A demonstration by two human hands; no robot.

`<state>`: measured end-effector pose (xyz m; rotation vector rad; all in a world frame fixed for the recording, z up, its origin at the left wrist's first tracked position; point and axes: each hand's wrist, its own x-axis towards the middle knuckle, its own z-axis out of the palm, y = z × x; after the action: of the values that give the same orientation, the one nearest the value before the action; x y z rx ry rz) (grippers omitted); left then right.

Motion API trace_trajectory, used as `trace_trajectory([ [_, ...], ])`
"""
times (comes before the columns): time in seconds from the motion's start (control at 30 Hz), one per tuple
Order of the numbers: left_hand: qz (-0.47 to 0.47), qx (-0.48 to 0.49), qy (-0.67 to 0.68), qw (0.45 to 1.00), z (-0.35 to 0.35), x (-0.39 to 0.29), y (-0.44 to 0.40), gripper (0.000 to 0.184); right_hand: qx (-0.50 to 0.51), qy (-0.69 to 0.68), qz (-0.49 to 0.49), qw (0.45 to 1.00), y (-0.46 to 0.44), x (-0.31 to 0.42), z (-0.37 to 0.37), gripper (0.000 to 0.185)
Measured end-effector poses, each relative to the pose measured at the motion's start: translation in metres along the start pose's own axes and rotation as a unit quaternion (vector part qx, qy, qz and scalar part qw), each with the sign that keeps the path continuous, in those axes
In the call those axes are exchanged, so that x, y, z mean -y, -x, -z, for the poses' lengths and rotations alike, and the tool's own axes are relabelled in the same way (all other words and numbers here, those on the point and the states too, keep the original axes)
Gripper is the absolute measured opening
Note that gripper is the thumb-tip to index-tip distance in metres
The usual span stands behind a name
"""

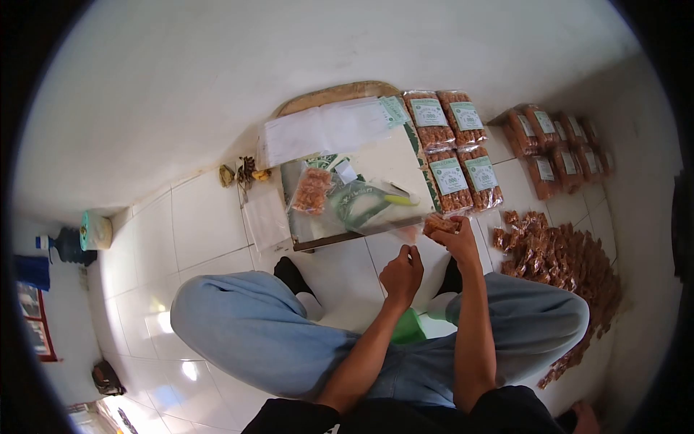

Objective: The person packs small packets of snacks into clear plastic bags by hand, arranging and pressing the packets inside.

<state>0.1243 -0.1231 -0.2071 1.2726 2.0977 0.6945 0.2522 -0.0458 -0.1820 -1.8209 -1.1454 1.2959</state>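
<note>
My right hand (460, 240) is closed around a small packet of brown pieces (437, 225) at the near right corner of a low board (390, 163). To its left, my left hand (402, 273) has its fingers pinched by the edge of clear plastic (407, 233); the plastic seems to reach toward the packet. On the board lie a filled clear packet (312, 191), a green-printed plastic bag (358, 206), a yellow-green handled tool (397, 200) and a stack of white plastic sheets (325, 129).
Labelled packs (448, 176) lie right of the board, with more packs (543, 177) beyond. A pile of small brown packets (567, 271) covers the floor at right. Dried items (246, 172) and clear bags (266, 220) are at left. A green object (409, 328) sits between my legs.
</note>
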Motion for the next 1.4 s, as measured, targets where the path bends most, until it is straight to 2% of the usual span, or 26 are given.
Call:
trace_trajectory([
  [0.1, -0.004, -0.003, 0.007, 1.000, 0.001, 0.000, 0.002, 0.031, -0.019, 0.060, 0.043, 0.997, 0.003, 0.003, -0.004, 0.074],
  [0.17, 0.003, 0.000, 0.011, 1.000, 0.005, -0.003, 0.004, 0.032, 0.052, -0.034, -0.022, 0.998, 0.015, 0.025, -0.008, 0.064],
  [0.2, 0.008, 0.017, 0.003, 1.000, 0.007, -0.004, 0.004, 0.031, 0.056, -0.029, -0.021, 0.998, 0.013, 0.027, -0.010, 0.064],
  [0.27, 0.017, 0.032, -0.003, 0.999, 0.009, -0.004, 0.004, 0.031, 0.133, -0.123, -0.074, 0.981, 0.010, 0.030, -0.015, 0.046],
  [0.3, 0.004, 0.026, -0.004, 1.000, 0.009, -0.003, 0.004, 0.031, 0.136, -0.119, -0.073, 0.981, 0.006, 0.032, -0.016, 0.046],
  [0.37, -0.007, 0.018, -0.004, 1.000, 0.007, 0.000, 0.005, 0.031, 0.227, -0.170, -0.159, 0.946, -0.004, 0.031, -0.017, 0.028],
  [0.4, -0.022, 0.005, 0.014, 1.000, 0.006, 0.001, 0.005, 0.030, 0.228, -0.167, -0.159, 0.946, -0.009, 0.026, -0.017, 0.028],
  [0.47, -0.034, -0.010, 0.034, 0.999, 0.005, 0.003, 0.005, 0.029, 0.225, -0.310, -0.235, 0.893, -0.021, 0.013, -0.019, 0.018],
  [0.5, -0.047, -0.027, 0.052, 0.997, 0.004, 0.003, 0.005, 0.028, 0.228, -0.306, -0.236, 0.894, -0.024, 0.011, -0.018, 0.018],
  [0.57, -0.058, -0.045, 0.070, 0.995, 0.003, 0.005, 0.005, 0.027, 0.266, -0.351, -0.286, 0.851, -0.028, 0.005, -0.014, 0.015],
  [0.6, -0.058, -0.049, 0.069, 0.995, 0.003, 0.006, 0.005, 0.026, 0.269, -0.348, -0.286, 0.851, -0.026, 0.010, -0.009, 0.015],
  [0.67, -0.056, -0.055, 0.068, 0.995, 0.005, 0.007, 0.004, 0.026, 0.277, -0.295, -0.275, 0.872, -0.015, 0.021, 0.002, 0.029],
  [0.8, -0.055, -0.041, 0.079, 0.995, 0.005, 0.005, 0.006, 0.026, 0.300, -0.215, -0.297, 0.881, -0.018, 0.008, 0.023, 0.031],
  [0.87, -0.067, -0.047, 0.071, 0.994, 0.003, 0.006, 0.006, 0.025, 0.279, -0.202, -0.279, 0.897, -0.017, 0.007, 0.027, 0.032],
  [1.0, -0.071, -0.067, 0.057, 0.994, 0.000, 0.011, 0.007, 0.026, 0.298, -0.177, -0.262, 0.901, 0.001, 0.020, 0.040, 0.038],
  [1.1, -0.063, -0.053, 0.063, 0.995, 0.001, 0.010, 0.007, 0.027, 0.239, -0.134, -0.234, 0.933, 0.011, 0.022, 0.048, 0.043],
  [1.17, -0.058, -0.039, 0.070, 0.995, 0.002, 0.008, 0.008, 0.029, 0.232, -0.113, -0.127, 0.958, 0.015, 0.021, 0.051, 0.048],
  [1.3, -0.059, -0.056, 0.045, 0.996, 0.002, 0.008, 0.008, 0.030, 0.289, -0.145, -0.078, 0.943, 0.005, 0.008, 0.051, 0.051],
  [1.37, -0.067, -0.059, 0.033, 0.995, 0.002, 0.009, 0.008, 0.031, 0.304, -0.065, -0.023, 0.950, 0.005, 0.006, 0.045, 0.053],
  [1.4, -0.061, -0.059, 0.018, 0.996, 0.002, 0.009, 0.007, 0.032, 0.299, -0.071, -0.017, 0.951, 0.004, 0.008, 0.041, 0.057],
])
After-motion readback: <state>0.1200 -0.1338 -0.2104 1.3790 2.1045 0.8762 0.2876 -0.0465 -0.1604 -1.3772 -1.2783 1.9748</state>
